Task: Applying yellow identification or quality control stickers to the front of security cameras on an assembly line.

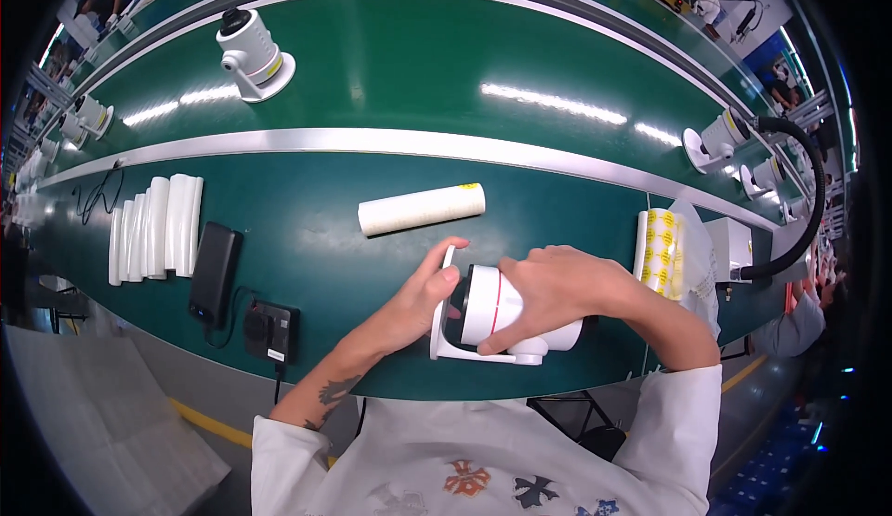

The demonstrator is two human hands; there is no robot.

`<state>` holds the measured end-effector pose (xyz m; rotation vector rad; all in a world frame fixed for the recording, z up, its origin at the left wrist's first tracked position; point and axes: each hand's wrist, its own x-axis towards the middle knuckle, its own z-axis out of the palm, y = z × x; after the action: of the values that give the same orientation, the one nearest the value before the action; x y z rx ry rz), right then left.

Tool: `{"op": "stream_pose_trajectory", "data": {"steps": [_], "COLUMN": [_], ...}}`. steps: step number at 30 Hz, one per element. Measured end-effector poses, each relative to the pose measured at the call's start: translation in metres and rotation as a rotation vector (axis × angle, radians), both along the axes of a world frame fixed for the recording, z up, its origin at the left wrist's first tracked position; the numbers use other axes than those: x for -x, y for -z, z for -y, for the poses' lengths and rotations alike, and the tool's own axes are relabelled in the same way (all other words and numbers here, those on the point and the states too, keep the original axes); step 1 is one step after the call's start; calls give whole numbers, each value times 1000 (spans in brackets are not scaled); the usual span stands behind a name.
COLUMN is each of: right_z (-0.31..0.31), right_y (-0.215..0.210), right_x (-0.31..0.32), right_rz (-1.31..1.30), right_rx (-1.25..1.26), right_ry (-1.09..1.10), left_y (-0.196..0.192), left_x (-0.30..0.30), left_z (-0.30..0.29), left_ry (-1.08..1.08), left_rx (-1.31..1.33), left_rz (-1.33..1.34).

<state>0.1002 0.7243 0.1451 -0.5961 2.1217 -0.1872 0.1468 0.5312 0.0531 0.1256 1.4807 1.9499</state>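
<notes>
Green and long, the surface (pixel 307 237) curves across our view, with a silver rail (pixel 372 142) dividing our near strip from a green conveyor belt (pixel 418 61) beyond it. Both our hands meet near the front edge, on a white security camera (pixel 491 316) lying on its side. Our right hand (pixel 557 288) lies over the camera's rounded body from above, its grip clamped around it, fingers wrapping down the near side. Our left hand (pixel 423 298) comes in from the lower left; its grip is closed on the camera's flat white base plate (pixel 444 312), thumb and fingertips pressing at the lens end. So the camera sits between the two hands, held by both, just above the surface edge.

Just beyond the hands lies a white roll (pixel 423 209), on its side and apart from them. To the right stands a roll of yellow round stickers (pixel 662 251). To the left lie a black power bank (pixel 215 274) and a black adapter (pixel 271 330) with cables, and further left a row of white curved strips (pixel 156 228). On the belt stands another white camera (pixel 253 54), upright on its base, and more white cameras (pixel 720 140) sit at the far right by a black flexible hose (pixel 806 191). Other people work far off at the top corners.
</notes>
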Motion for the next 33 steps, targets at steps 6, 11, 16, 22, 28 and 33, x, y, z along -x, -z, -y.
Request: {"op": "stream_pose_trajectory", "data": {"steps": [6, 11, 16, 22, 28, 33], "right_z": [-45, -66, -61, -53, -70, -63], "right_y": [-2, -13, -31, -24, 24, 40], "right_x": [-7, -21, 40, 168, 246, 238], "right_rz": [-208, -348, -810, -1107, -1074, -1009], "right_rx": [459, 890, 772, 391, 229, 510], "right_ry": [115, 657, 659, 434, 528, 678], "left_y": [2, -3, 21, 51, 50, 53], "left_x": [3, 21, 39, 30, 41, 40], "left_z": [6, -8, -24, -16, -22, -10], "left_ry": [-32, -161, -291, -657, -706, -656], "left_rx": [2, -336, -277, 406, 534, 772], "left_rz": [-82, 67, -126, -1236, -1376, -1288]}}
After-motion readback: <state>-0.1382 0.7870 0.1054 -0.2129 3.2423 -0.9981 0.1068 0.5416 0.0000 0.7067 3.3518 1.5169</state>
